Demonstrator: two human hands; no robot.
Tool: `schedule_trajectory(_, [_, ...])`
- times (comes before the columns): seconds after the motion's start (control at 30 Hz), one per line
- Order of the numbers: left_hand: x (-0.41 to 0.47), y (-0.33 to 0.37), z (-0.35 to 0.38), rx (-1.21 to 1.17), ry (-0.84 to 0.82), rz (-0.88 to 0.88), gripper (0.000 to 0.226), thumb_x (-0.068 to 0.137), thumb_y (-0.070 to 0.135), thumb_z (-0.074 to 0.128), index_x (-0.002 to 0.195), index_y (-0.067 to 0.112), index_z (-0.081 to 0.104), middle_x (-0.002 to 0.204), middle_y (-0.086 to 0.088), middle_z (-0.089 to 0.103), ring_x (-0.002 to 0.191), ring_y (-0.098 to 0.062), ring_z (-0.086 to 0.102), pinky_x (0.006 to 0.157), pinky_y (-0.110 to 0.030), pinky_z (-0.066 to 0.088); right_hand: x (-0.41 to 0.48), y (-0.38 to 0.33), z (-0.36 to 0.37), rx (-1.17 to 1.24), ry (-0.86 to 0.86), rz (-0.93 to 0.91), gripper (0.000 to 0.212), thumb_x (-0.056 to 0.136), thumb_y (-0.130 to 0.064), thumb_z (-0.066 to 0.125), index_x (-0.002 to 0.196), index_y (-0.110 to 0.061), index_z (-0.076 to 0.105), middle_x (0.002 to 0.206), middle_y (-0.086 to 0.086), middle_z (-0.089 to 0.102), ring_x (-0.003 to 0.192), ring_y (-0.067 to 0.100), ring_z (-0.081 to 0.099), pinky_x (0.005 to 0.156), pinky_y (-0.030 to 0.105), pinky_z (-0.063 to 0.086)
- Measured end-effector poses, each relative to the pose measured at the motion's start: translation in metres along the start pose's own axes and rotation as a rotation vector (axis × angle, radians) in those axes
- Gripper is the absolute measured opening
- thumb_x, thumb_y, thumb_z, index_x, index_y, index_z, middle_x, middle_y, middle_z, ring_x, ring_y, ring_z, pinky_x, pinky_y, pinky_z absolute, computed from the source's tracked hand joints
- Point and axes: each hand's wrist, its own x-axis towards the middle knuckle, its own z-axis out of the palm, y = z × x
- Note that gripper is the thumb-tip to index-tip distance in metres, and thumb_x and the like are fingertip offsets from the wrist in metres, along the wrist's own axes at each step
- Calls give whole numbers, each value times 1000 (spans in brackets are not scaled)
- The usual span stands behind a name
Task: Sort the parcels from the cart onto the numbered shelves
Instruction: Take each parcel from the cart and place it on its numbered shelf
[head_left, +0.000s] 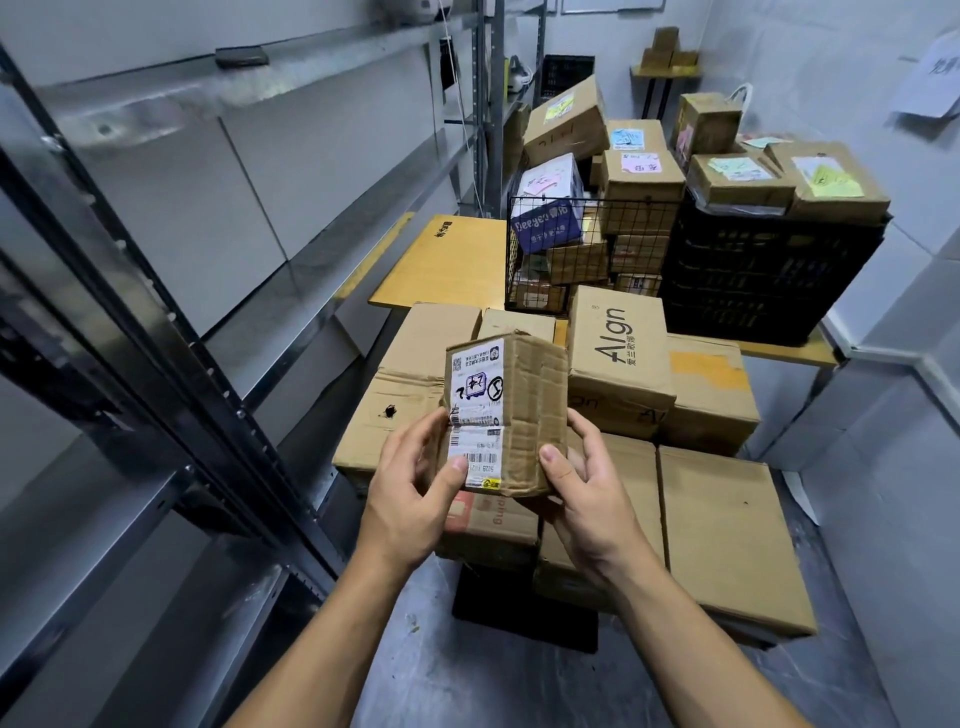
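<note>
**One parcel in hand, most unsorted**

Metal shelves (208, 171) at left: no parcel seen on them, no numbers legible. Left hand (415, 499) and right hand (587, 499), both grips clamped on a small labelled parcel (506, 415), held above the cart's stacked boxes (727, 530). Beyond, to the right: wire basket (545, 200) and black crate (753, 270), both piled. Judged barely begun.

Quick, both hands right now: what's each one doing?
Left hand: holding the small cardboard parcel by its left side.
Right hand: holding the same parcel by its right side.
</note>
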Motion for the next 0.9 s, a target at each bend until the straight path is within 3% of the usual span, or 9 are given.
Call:
schedule_trajectory(0.13, [-9,1,-8,-93,-26,-53,62,82,48,62,139,30,46,135,12,56,125,-11,53,104,-41,45,1,4,0,32,-79,25,56,86,-17,62,139,-21,44,122,15,70,118,40,62,105,68,40])
schedule_trajectory(0.23, [-19,2,-19,-48,38,-54,60,81,48,62,137,35,48,133,16,57,123,-10,54,101,-40,47,-2,7,10,-53,-79,-25,57,85,-19,64,138,-30,45,131,13,64,124,36,59,104,65,44])
schedule_trajectory(0.33, [-33,5,-32,-12,108,-49,59,79,45,66,135,39,50,132,16,57,120,-9,56,98,-30,47,-9,9,20,-260,-101,-149,52,91,-12,64,132,-41,50,131,9,57,115,23,64,94,46,56])
schedule_trajectory(0.4, [-41,8,-43,41,151,-20,56,80,38,68,134,41,51,131,18,56,119,-7,55,96,-22,46,-15,10,27,-419,-123,-245,50,96,0,60,127,-40,55,130,10,54,111,7,62,88,22,55])
schedule_trajectory(0.47, [-50,13,-53,101,180,-1,55,80,34,68,132,43,50,128,19,54,117,-1,54,94,-14,43,-21,11,36,-488,-137,-277,48,97,3,56,122,-38,59,129,12,54,109,3,60,84,13,51])
schedule_trajectory(0.6, [-73,21,-75,200,230,31,55,79,32,68,129,42,49,122,21,52,112,7,52,87,-2,34,-37,10,55,-411,-247,-137,31,99,-19,58,124,-36,60,130,4,64,116,13,64,87,34,59])
schedule_trajectory(0.7, [-91,27,-88,243,252,37,55,78,30,68,129,42,49,120,21,51,111,7,51,87,-3,35,-52,7,63,-396,-346,-75,46,87,-36,62,131,-42,54,129,-12,65,121,10,62,99,47,54])
schedule_trajectory(0.8, [-124,32,-108,257,268,27,56,78,27,68,131,34,51,121,18,51,112,6,51,89,-4,34,-87,10,78,-448,-411,-115,57,82,-33,70,127,-62,49,125,-15,65,119,9,63,100,42,53])
schedule_trajectory(0.9, [-166,37,-124,266,280,-19,56,79,27,67,133,29,52,122,14,52,113,5,51,92,-5,35,-127,22,91,-513,-441,-122,68,80,-31,73,136,-57,43,132,-13,61,126,6,58,108,40,47])
